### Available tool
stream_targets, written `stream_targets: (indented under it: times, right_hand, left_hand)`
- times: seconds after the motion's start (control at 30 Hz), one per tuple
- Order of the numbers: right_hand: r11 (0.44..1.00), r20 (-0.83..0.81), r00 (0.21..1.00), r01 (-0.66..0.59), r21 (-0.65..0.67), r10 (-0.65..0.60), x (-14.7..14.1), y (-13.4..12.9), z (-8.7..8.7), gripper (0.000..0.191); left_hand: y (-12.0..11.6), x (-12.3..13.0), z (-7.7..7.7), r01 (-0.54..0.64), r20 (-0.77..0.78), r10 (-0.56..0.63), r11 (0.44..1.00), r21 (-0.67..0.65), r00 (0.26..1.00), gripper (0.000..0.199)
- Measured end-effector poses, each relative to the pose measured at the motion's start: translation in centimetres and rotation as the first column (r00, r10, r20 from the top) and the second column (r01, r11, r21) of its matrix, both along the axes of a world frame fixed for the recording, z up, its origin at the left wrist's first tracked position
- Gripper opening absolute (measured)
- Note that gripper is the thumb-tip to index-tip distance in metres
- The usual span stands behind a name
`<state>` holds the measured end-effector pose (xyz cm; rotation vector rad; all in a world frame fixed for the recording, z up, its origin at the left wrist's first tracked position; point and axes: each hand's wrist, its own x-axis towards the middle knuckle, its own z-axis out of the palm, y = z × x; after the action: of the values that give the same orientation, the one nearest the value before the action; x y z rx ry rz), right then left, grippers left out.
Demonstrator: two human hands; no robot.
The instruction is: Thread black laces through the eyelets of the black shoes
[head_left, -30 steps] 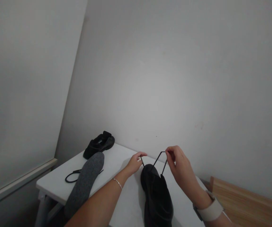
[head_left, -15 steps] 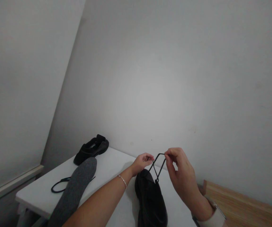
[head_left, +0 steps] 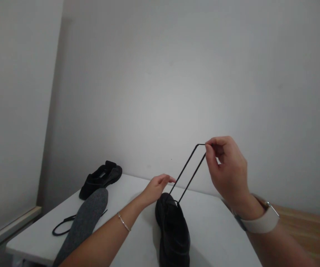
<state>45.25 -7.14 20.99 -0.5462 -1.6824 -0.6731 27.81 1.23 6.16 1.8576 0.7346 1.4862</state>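
A black shoe (head_left: 175, 233) stands on the white table with its toe pointing away from me. My right hand (head_left: 227, 168) is raised up and to the right of it, thumb and forefinger pinching a black shoelace (head_left: 188, 162). Two taut strands of the lace run from the shoe's front up to those fingers. My left hand (head_left: 156, 189) is just above and left of the toe. Its fingers stretch out toward the nearer strand, and I cannot tell whether they touch it.
A second black shoe (head_left: 100, 180) sits at the table's far left. In front of it lie a grey insole (head_left: 89, 218) and a loose black lace (head_left: 58, 231), partly under the insole. The wall (head_left: 160, 92) rises behind the white table (head_left: 133, 246); a wooden surface (head_left: 304, 230) is at right.
My right hand has moved up and to the right, pulling the lace into longer strands. My left hand's fingers have loosened from the lace and shifted slightly left.
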Motion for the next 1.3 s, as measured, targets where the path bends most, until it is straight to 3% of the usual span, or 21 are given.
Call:
stream_targets:
  times: [0.1,0.2,0.27,0.33,0.43,0.57,0.67,0.8,0.9,1.07,1.3]
  right_hand:
    - [1.000,0.028,1.000,-0.007,-0.011,0.007,0.1,0.1,0.7,0.004]
    - [0.999,0.056,0.998,-0.018,-0.039,0.020,0.0,0.4,0.7,0.003]
    - [0.996,0.040,0.998,-0.042,-0.073,0.045,0.0,0.6,0.7,0.003]
    - [0.988,0.001,0.996,-0.088,-0.126,0.089,0.1,0.6,0.6,0.003]
    - [0.944,-0.090,0.978,-0.203,-0.260,0.186,0.5,0.6,0.4,0.007]
    - [0.823,-0.208,0.939,-0.340,-0.455,0.273,1.2,1.3,0.1,0.010]
    - [0.763,-0.252,0.919,-0.392,-0.514,0.302,1.5,1.9,-0.3,0.011]
    - [0.743,-0.310,0.868,-0.493,-0.452,0.387,1.2,1.4,-0.3,0.010]
    - [0.767,-0.326,0.845,-0.527,-0.366,0.424,0.7,0.5,0.4,0.007]
    - [0.808,-0.252,0.852,-0.518,-0.282,0.458,-0.1,0.5,1.8,0.003]
    - [0.687,-0.349,0.765,-0.642,-0.341,0.541,-0.3,2.0,2.0,0.005]
  left_hand:
    - [-3.0,0.5,5.4,0.117,0.100,-0.129,0.986,0.115,0.987,0.051]
    - [-5.5,1.3,10.6,0.124,0.166,-0.157,0.974,0.192,0.974,0.041]
    - [-6.6,1.6,13.0,0.087,0.138,-0.119,0.972,0.218,0.983,0.030]
    - [-7.3,1.7,14.4,0.043,0.058,-0.059,0.968,0.245,0.997,0.021]
    - [-8.2,1.5,15.2,-0.021,0.022,0.015,0.958,0.285,1.000,0.019]
    - [-9.1,1.1,15.5,-0.120,0.140,0.078,0.940,0.319,0.987,0.017]
    - [-9.3,1.2,15.6,-0.122,0.162,0.072,0.940,0.319,0.984,0.017]
    - [-8.5,1.5,15.6,-0.049,0.218,-0.013,0.960,0.274,0.976,0.018]
    - [-7.7,1.7,15.6,-0.004,0.253,-0.050,0.978,0.209,0.966,0.019]
    - [-7.0,2.1,15.7,0.067,0.170,-0.103,0.977,0.203,0.980,0.021]
    - [-7.1,2.6,15.9,0.096,0.094,-0.118,0.973,0.210,0.989,0.024]
